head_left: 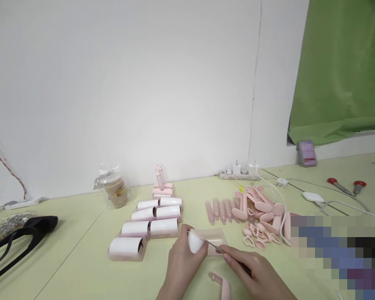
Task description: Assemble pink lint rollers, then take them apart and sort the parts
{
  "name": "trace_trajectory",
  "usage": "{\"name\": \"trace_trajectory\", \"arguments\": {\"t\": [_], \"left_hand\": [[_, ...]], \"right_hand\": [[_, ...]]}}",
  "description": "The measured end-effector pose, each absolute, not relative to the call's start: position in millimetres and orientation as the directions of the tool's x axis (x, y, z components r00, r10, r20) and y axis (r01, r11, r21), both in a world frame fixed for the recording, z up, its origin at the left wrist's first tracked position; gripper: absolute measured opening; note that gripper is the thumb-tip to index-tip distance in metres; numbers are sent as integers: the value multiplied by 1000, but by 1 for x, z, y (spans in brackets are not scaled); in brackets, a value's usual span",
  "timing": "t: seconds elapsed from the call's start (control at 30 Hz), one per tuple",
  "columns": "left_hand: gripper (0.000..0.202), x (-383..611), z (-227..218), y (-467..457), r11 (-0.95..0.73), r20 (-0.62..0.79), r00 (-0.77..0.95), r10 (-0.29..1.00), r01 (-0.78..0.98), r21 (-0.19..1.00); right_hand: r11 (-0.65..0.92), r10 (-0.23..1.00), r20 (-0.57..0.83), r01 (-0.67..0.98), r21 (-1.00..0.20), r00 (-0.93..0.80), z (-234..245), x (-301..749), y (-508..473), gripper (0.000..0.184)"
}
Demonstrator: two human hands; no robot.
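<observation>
My left hand [184, 260] is closed around a smooth white rounded piece [195, 242]. In my right hand [253, 266] is a slim tool with a metal shaft [213, 246] and a dark handle; its tip meets the white piece's right edge, and its exact kind is unclear. Behind both hands lies a translucent pale pink holder [218, 236], partly covered by them. A bent pink plastic handle [224, 285] lies between my forearms. To the left, several white rolls [125, 246] rest in pink holders, in two columns.
Right of my hands are translucent pink tubes [223, 209], a heap of pink handles [264, 204] and small pink loop pieces [259, 234]. A bagged cup [115, 191] and a power strip [234, 175] stand by the wall. Red-ended tools [359, 186], cables and a black strap [34, 233] lie farther out.
</observation>
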State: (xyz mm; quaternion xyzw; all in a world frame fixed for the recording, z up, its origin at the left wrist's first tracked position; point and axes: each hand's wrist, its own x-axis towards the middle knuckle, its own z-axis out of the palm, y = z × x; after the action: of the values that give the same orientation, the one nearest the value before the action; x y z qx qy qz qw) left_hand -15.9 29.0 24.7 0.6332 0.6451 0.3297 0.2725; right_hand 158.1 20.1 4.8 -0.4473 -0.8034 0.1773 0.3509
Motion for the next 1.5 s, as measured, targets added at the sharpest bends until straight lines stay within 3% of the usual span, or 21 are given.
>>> {"name": "trace_trajectory", "arguments": {"t": [0.43, 0.6, 0.77, 0.87, 0.97, 1.1, 1.2, 1.3, 1.33, 1.37, 1.47, 1.5], "left_hand": [[17, -19, 21, 27, -88, 72, 51, 996, 666, 741], [19, -19, 21, 26, -22, 13, 18, 1000, 782, 623], [31, -20, 35, 38, -35, 76, -5, 997, 858, 513], [34, -16, 51, 51, -179, 208, 66, 976, 790, 587], [29, -6, 62, 65, -356, 342, 156, 927, 655, 666], [21, 8, 64, 81, -453, 418, 185, 889, 479, 752], [25, 13, 60, 89, -476, 454, 144, 879, 297, 828], [29, 14, 57, 94, -450, 453, 33, 891, 205, 869], [30, 13, 57, 95, -435, 446, -10, 895, 202, 877], [31, 13, 57, 95, -425, 442, -46, 896, 204, 882], [31, 12, 65, 89, -463, 485, -92, 870, 192, 865], [32, 11, 69, 86, -494, 518, -118, 847, 184, 850]], "right_hand": [[497, 867, 391, 588, -638, -309, -4, 158, 21, 33], [419, 908, 327, 616, -667, -263, -4, 169, 29, 32], [413, 907, 406, 411, -813, -109, 17, 178, 51, 32], [467, 883, 469, 180, -866, -34, 52, 175, 65, 27], [553, 832, 552, -6, -833, 63, 86, 163, 76, 23], [629, 776, 630, 50, -776, 16, 93, 146, 91, 19], [602, 799, 588, 138, -787, -129, 66, 142, 102, 35], [543, 826, 482, 179, -820, -293, 30, 141, 107, 83], [530, 829, 445, 222, -818, -340, 20, 140, 107, 89], [527, 830, 418, 273, -805, -370, 11, 137, 105, 84], [555, 824, 434, 364, -747, -364, -2, 126, 99, 34], [563, 821, 447, 376, -736, -354, -3, 122, 98, 26]]}}
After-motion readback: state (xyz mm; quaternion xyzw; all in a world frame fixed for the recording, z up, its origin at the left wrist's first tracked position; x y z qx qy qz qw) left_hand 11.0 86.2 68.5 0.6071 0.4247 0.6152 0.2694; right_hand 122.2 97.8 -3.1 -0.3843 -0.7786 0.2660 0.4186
